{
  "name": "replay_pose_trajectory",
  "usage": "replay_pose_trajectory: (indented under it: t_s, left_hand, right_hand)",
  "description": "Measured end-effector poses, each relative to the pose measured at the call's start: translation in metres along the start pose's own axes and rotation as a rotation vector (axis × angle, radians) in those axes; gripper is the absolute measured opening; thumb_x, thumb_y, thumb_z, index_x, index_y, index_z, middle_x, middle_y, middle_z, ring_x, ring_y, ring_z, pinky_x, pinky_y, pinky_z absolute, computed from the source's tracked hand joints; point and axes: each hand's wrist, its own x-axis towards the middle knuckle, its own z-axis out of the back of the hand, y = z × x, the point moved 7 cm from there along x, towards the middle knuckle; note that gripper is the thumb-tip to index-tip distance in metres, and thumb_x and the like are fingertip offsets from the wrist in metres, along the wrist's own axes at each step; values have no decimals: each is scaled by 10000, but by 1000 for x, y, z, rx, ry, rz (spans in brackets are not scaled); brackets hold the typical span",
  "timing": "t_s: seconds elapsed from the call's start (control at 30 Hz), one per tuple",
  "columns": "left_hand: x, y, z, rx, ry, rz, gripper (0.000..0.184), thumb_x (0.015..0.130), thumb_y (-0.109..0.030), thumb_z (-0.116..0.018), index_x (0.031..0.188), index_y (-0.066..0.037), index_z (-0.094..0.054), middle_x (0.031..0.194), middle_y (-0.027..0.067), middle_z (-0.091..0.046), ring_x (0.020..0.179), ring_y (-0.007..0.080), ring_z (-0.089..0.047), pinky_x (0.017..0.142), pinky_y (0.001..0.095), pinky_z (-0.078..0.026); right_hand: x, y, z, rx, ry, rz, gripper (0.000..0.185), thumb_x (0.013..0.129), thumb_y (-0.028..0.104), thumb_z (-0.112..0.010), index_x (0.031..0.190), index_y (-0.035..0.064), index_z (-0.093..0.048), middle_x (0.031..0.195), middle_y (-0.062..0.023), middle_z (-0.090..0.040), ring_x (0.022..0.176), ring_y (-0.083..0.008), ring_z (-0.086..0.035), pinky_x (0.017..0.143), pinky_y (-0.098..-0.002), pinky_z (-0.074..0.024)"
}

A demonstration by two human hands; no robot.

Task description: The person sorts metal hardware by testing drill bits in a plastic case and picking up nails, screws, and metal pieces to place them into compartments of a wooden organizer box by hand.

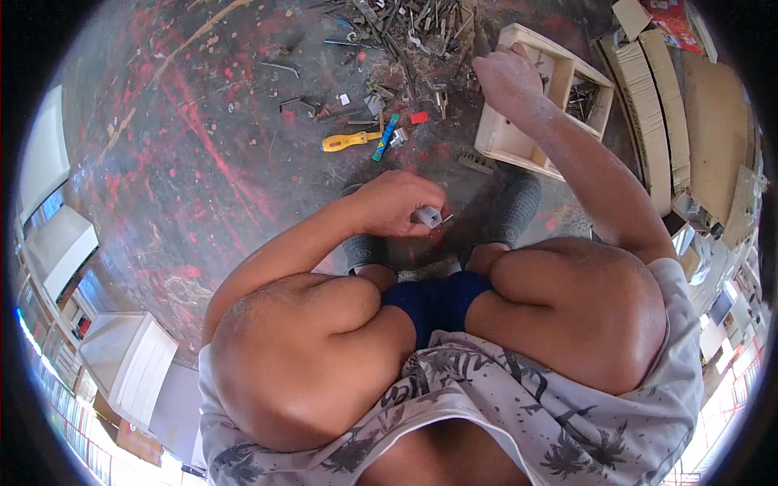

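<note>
My left hand (401, 202) is closed round a grey, rod-like piece (428, 215) with a thin metal bit beside it, low over the floor between my knees. Its exact kind is not clear. Over the left side of a pale wooden box (493, 134) my right hand (510, 79) is curled, its fingertips mostly hidden. I cannot tell whether it grips the box wall or a small piece. The box is divided into compartments, and dark metal bits (581, 101) lie in the right one.
On the stained floor lie a yellow-handled screwdriver (348, 142), a blue-green tube (386, 138), a red piece (419, 117) and a heap of metal scraps (417, 32). Cardboard pieces (648, 113) stand right of the box. White furniture (130, 360) is at the left.
</note>
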Motion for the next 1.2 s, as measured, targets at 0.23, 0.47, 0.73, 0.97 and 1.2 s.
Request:
replay_pose_trajectory:
  t_s: [0.23,0.47,0.73,0.97,1.2]
  left_hand:
    - [-11,9,4,-31,-77,17,249,775,-155,-781,998,-90,-693,993,96,-712,922,360,-688,784,429,-546]
    - [-5,39,5,-59,-210,60,210,817,-172,-771,968,-51,-692,980,116,-720,923,338,-700,801,410,-545]
    - [-16,57,13,-202,-441,309,234,841,-226,-776,991,-54,-725,955,123,-730,902,284,-709,828,387,-540]
    - [-18,51,17,-206,-476,344,255,827,-253,-785,986,-63,-725,912,132,-724,862,279,-699,801,393,-535]
    - [-15,46,15,-233,-494,298,254,817,-252,-793,981,-70,-727,899,144,-718,856,295,-700,782,405,-530]
  right_hand:
    - [7,-3,-13,99,-181,193,333,913,102,-617,1242,121,-662,1072,-129,-711,1073,-297,-679,1017,-443,-448]
    - [19,19,-19,13,-249,259,298,893,124,-662,1190,101,-668,1083,-104,-666,1053,-281,-677,1016,-445,-464]
    - [-3,17,-4,1015,-195,146,254,985,91,-642,1233,37,-645,1057,-91,-691,967,-222,-707,862,-370,-572]
    - [-63,68,10,1738,116,175,287,981,77,-693,1259,11,-663,1074,-77,-736,930,-126,-707,826,-277,-588]
    - [-75,77,20,1657,-24,199,181,957,54,-718,1128,-7,-718,1050,-73,-754,929,-120,-710,825,-280,-588]
